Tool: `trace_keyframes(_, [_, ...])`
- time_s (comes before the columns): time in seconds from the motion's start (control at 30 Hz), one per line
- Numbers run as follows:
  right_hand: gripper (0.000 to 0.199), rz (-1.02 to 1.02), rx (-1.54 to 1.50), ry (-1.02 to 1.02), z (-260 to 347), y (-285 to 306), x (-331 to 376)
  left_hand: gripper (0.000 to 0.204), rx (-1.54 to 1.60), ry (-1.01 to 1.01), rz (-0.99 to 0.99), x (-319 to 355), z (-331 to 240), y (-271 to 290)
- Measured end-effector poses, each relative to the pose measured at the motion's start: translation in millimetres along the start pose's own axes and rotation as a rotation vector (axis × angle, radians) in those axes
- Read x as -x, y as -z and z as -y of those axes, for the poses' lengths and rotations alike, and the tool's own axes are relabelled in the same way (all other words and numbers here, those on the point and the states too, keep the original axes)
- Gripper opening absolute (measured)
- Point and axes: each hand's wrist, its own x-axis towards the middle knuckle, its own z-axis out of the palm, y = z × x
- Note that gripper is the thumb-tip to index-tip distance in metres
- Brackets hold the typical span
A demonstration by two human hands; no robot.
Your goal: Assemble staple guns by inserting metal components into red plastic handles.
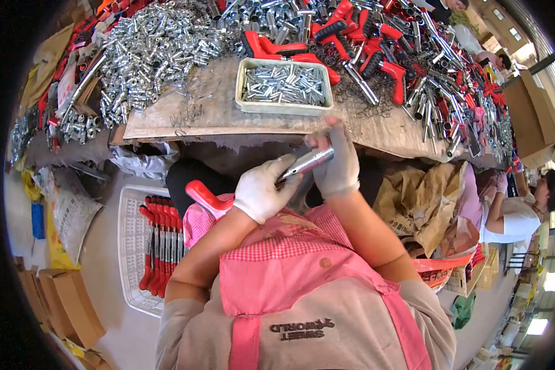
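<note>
In front of my apron, both hands wear pale work gloves. My left hand (264, 190) is closed around the near end of a shiny metal tube (309, 161) with small holes in its side. A curved red handle (207, 196) sticks out below that hand, towards the lower left; the joint between handle and tube is hidden by the glove. My right hand (340, 163) grips the tube's other end, its fingers bent over the tip. Whether a small part sits between those fingertips is too blurred to tell. Beyond the hands, a tray (239, 106) of short metal pins stands on the worktable (160, 125).
A heap of small metal fittings (157, 52) covers the table's left. Red-and-black handles (393, 77) and metal tubes pile up on the right. On the floor at left, a white crate (129, 246) holds several red-handled tools. Another person (512, 213) sits at far right.
</note>
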Motion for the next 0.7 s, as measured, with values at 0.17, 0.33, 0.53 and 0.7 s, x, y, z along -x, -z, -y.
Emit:
trace_keyframes(0.17, [0.092, 0.907, 1.138, 0.157, -11.1, 35.4, 40.1, 0.035, 1.129, 0.009, -0.377, -14.9, 0.1, 36.1])
trace_keyframes(0.33, [0.062, 0.779, 1.235, 0.177, 40.1, 51.5, 64.5, 0.038, 1.631, 0.295, -0.685, -24.5, 50.7, 85.5])
trace_keyframes(0.53, [0.051, 0.651, 1.256, 0.022, 53.9, 38.7, 65.2, 0.012, 1.773, 0.725, -0.777, -16.7, 78.9, 26.8])
trace_keyframes(0.7, [0.048, 0.544, 1.558, -0.108, -5.5, 86.0, 50.1, 0.020, 1.847, 1.259, -0.619, -13.6, 174.4, -100.3])
